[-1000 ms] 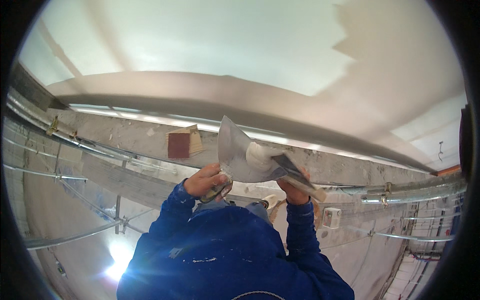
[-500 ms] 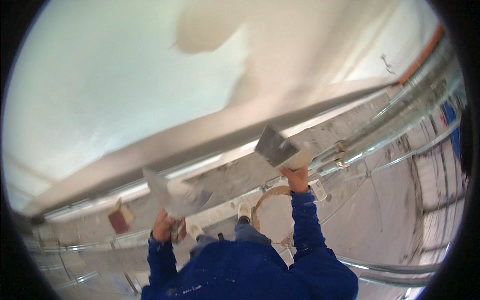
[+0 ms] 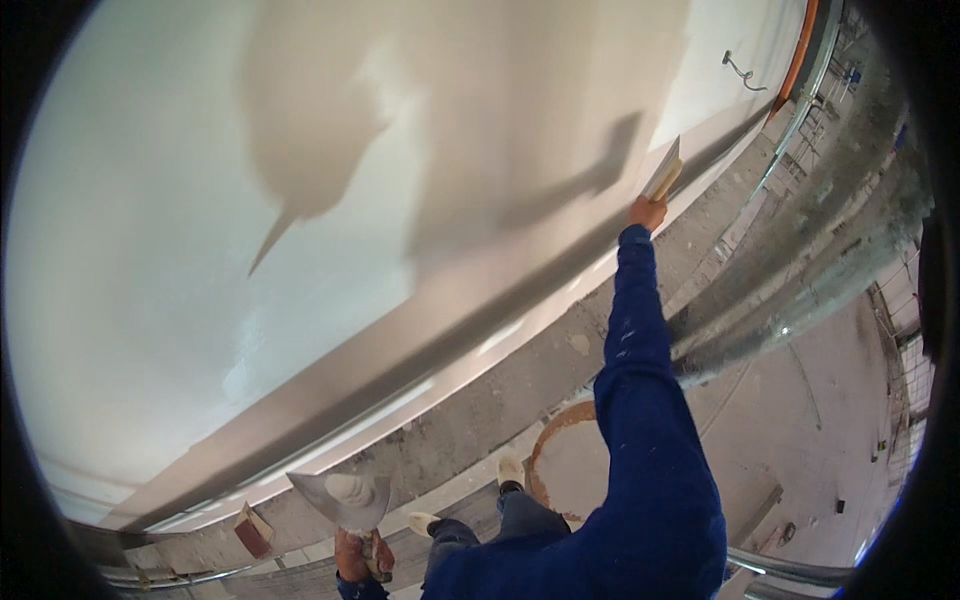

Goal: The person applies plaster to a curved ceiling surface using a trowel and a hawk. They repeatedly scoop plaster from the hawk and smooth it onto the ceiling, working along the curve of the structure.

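**Two hands, two plastering blades, one white wall**

We look along a broad white plastered wall (image 3: 250,250) that fills the upper left of the fisheye view. Our right arm, in a blue sleeve (image 3: 640,400), stretches far out toward the upper right. At its end the right hand (image 3: 648,212) is closed around the pale handle of a wide plastering blade (image 3: 664,172), whose edge lies against the wall near its outer border. The blade throws a dark shadow on the plaster just to its left.

Low in the picture, near the bottom edge, our left hand (image 3: 360,556) is closed around the handle of a second wide metal blade (image 3: 340,498), held flat side up like a small tray. On it rests a lump of pale wet plaster (image 3: 350,490), sitting near the middle of the metal.

Below the wall runs a grey concrete band (image 3: 480,420), and beside the left blade a small reddish-brown block (image 3: 252,530) sits on that band. Farther down we see our own legs and light-coloured shoes (image 3: 510,470), standing next to a round pale tub with a rusty rim (image 3: 560,455); we cannot tell what lies inside it. To the right, metal pipes (image 3: 780,320) curve along the concrete. An orange pipe (image 3: 800,45) runs along the top right corner, with a small metal hook (image 3: 738,70) on the wall close by
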Tool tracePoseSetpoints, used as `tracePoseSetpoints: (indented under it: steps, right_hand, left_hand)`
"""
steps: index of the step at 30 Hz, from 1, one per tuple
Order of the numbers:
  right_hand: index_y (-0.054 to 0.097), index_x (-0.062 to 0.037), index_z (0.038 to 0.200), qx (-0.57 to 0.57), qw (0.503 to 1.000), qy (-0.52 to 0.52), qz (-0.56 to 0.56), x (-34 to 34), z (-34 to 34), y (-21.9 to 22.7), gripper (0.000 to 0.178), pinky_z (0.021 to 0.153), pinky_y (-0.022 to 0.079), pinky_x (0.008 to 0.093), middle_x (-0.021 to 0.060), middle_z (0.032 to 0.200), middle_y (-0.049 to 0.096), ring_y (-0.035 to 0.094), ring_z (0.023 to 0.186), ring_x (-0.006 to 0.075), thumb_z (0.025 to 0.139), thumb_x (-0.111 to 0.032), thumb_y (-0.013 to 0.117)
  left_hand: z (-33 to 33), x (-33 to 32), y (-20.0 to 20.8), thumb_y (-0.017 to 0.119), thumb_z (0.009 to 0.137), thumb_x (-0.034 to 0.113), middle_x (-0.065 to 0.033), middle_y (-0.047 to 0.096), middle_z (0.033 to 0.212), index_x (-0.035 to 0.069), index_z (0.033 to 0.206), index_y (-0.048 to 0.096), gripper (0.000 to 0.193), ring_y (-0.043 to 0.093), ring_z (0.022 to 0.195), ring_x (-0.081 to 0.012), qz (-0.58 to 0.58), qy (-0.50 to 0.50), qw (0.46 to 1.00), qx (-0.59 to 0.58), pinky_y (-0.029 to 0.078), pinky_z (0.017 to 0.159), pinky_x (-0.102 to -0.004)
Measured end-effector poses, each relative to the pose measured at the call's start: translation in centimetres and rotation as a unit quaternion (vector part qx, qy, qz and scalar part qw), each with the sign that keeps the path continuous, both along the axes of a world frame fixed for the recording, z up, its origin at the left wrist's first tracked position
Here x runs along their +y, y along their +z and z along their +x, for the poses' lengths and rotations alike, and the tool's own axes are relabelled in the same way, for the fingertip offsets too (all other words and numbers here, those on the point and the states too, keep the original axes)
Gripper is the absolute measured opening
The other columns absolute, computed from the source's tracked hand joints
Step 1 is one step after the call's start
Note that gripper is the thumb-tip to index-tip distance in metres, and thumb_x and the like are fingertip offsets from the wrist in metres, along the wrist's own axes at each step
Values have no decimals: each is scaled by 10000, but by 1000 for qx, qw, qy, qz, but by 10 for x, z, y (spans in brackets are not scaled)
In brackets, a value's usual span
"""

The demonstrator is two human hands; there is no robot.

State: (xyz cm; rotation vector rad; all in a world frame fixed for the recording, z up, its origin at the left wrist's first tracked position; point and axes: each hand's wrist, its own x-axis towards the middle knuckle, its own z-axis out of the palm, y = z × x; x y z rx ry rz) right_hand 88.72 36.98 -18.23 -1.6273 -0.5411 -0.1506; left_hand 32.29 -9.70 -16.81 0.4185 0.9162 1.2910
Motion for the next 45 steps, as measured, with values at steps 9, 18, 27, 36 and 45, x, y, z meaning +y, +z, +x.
tracePoseSetpoints:
  steps: [9,18,27,36,45]
  right_hand:
    - [465,-112,1194,-40,997,54,-49,76,70,56,520,801,445,401,204,980,586,560,915,362,684,-13,458]
    - [440,-147,1231,-33,996,69,-54,68,24,59,593,825,431,390,211,1008,574,550,939,363,655,-10,460]
    - [448,-136,1224,-88,991,101,3,-12,-129,78,592,831,415,388,176,986,559,537,930,339,660,41,478]
    - [408,-83,1246,-112,974,186,60,-105,-346,78,615,892,370,390,215,1079,484,470,1021,363,651,52,486]
    - [303,-124,1315,-121,960,244,70,-220,-598,86,763,916,313,444,234,1182,361,380,1074,397,601,66,492]
  left_hand:
    - [45,27,29,495,803,448,-30,424,466,74,775,486,376,393,327,-143,-116,24,985,127,291,290,-243]
    - [42,50,25,477,817,449,-34,421,466,63,773,487,388,380,325,-150,-97,-44,990,97,286,284,-249]
    - [-25,22,-25,491,833,351,-76,433,533,4,1052,366,430,438,326,-232,-5,-72,997,41,353,295,-336]
    - [-132,-40,-11,518,805,332,-97,443,560,-13,1000,385,419,434,348,-208,41,-69,996,-37,359,309,-307]
    - [-294,-139,-10,510,820,320,-98,436,549,-20,1031,357,428,437,332,-210,94,-6,995,11,370,296,-313]
